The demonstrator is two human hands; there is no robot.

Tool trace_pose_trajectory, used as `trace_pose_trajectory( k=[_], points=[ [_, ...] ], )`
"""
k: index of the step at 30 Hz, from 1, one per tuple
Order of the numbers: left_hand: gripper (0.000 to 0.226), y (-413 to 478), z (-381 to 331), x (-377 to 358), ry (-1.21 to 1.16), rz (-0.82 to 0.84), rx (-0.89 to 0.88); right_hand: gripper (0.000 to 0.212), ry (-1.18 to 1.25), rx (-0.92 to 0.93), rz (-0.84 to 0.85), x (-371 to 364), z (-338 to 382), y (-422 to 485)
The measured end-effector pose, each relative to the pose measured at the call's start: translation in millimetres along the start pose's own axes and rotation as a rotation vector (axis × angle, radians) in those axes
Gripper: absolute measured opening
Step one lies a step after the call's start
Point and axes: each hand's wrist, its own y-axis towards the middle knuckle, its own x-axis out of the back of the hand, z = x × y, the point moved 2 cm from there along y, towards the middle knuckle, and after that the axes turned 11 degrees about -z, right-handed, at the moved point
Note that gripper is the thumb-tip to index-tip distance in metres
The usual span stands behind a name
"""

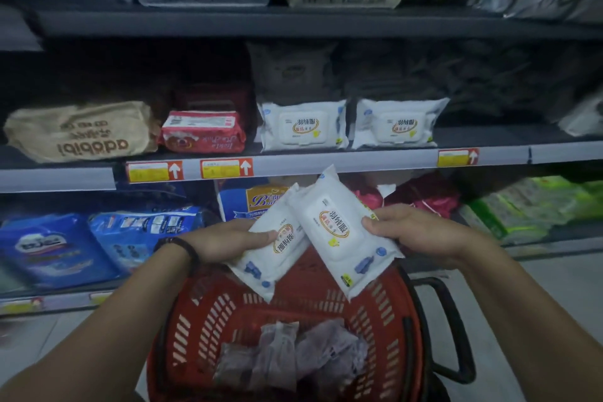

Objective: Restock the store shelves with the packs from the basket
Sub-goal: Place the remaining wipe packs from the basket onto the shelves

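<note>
The left hand (pixel 228 240) holds a white wipes pack (pixel 269 248) with the thumb laid across its face and the fingers underneath out of sight, so how firmly it is held there cannot be told; the pack tilts steeply, its lower end hanging over the red basket (pixel 208 313). Just to its right, a second white pack (pixel 344 232) overlaps the first one's upper edge and is pinched near its right side by the right hand (pixel 414 232), thumb on top. Both grips sit at one edge of a soft, slick pack, so either could slip or swing and drop back into the basket, and the overlap means that moving one hand could drag the other pack askew. On the middle shelf (pixel 326 164), two matching packs (pixel 301 126) stand side by side; pushing new ones in carelessly would likely knock these over or shove them back into the dark. The shelf's depth behind them is too dim to judge, the upper and right-hand goods are blurred, and the greyish packs (pixel 293 356) left in the basket bottom are hazy and cannot be counted.
</note>
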Motion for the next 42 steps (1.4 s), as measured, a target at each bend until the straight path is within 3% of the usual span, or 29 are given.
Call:
trace_pose_trajectory(
  k=[3,6,9,13,16,19,23,25,28,30,33,37,39,42],
  points=[
    [0.058,-2,-11,-7,-0.188,-0.05,0.031,0.038,0.052,-0.034,0.073,-5,-6,2],
    [0.074,0,-17,-10,-0.123,-0.118,0.017,0.037,0.033,-0.047,0.086,-6,-6,3],
    [0.091,4,-13,-15,-0.179,-0.062,-0.035,0.034,-0.074,0.008,0.083,-3,-4,4],
    [0.085,7,-16,-30,-0.404,0.033,-0.061,0.036,-0.235,0.107,0.055,6,5,3],
    [0.067,4,-27,-43,-0.441,0.013,-0.092,0.028,-0.236,0.249,-0.262,14,13,6],
    [0.048,1,-37,-57,-0.552,-0.094,-0.127,0.024,-0.094,0.222,-0.568,17,13,3],
    [0.038,2,-56,-73,-0.66,-0.233,-0.196,0.045,-0.166,0.254,-0.984,14,23,-17],
    [0.033,2,-74,-80,-0.682,-0.306,-0.244,0.053,-0.278,0.297,-1.072,8,30,-30],
    [0.023,2,-107,-93,-0.588,-0.444,-0.334,0.077,-0.236,0.26,-0.916,-4,33,-38],
    [0.028,5,-130,-99,-0.473,-0.521,-0.381,0.087,-0.134,0.248,-0.882,1,33,-40],
    [0.047,11,-157,-107,-0.36,-0.529,-0.449,0.073,0.14,0.21,-0.934,28,28,-37],
    [0.05,21,-181,-115,-0.334,-0.464,-0.428,0.061,0.677,0.136,-0.745,64,15,-30],
    [0.052,27,-188,-120,-0.419,-0.392,-0.405,0.041,0.771,0.09,-0.655,79,12,-34],
    [0.03,33,-200,-127,-0.617,-0.291,-0.324,0.025,0.811,0.048,-0.649,102,4,-39]
  ],
)
